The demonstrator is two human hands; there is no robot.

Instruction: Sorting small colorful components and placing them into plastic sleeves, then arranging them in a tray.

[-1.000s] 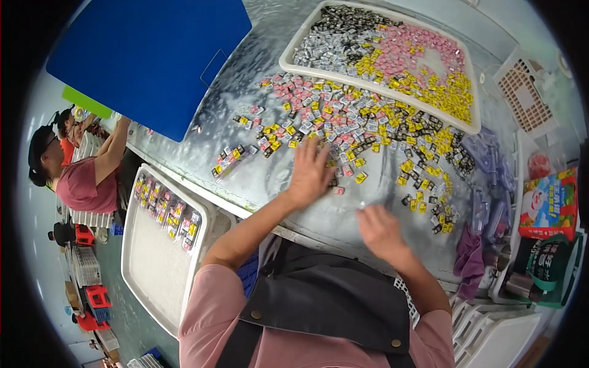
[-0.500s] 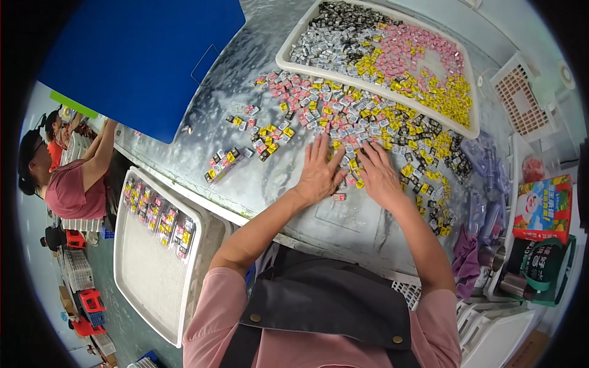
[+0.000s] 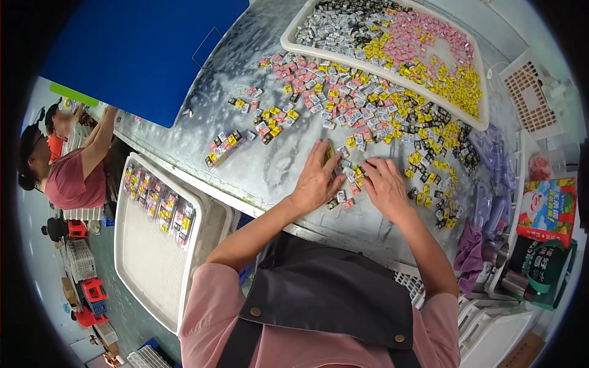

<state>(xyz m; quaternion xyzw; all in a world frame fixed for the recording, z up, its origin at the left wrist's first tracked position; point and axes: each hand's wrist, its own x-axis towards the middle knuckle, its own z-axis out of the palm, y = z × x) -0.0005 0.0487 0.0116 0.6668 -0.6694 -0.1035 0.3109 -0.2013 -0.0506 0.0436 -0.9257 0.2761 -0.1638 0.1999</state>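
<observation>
Several small pink, yellow, black and pale grey blocks (image 3: 351,178) lie on the table between my hands. My left hand (image 3: 314,179) rests beside them, thumb and fingers apart, its fingertips close to a few blocks. My right hand (image 3: 389,187) lies on the other side with slightly bent, parted fingers touching the edge of the group. Neither hand visibly grips a block. Beyond my fingertips spreads a large loose pile of mixed blocks (image 3: 362,105). Left of my left hand stands a clear narrow box (image 3: 224,149) filled with such blocks.
A white tray (image 3: 386,72) of blocks stands behind the pile. A blue board (image 3: 141,55) covers the far left. Below the table's left edge, a white tray (image 3: 150,270) holds filled clear boxes. Purple plastic packs (image 3: 483,211) lie at right. Another person (image 3: 76,178) works at left.
Both hands have drawn nearer to me, away from the pile. A small group of blocks has come with them, leaving a gap of bare table behind.
</observation>
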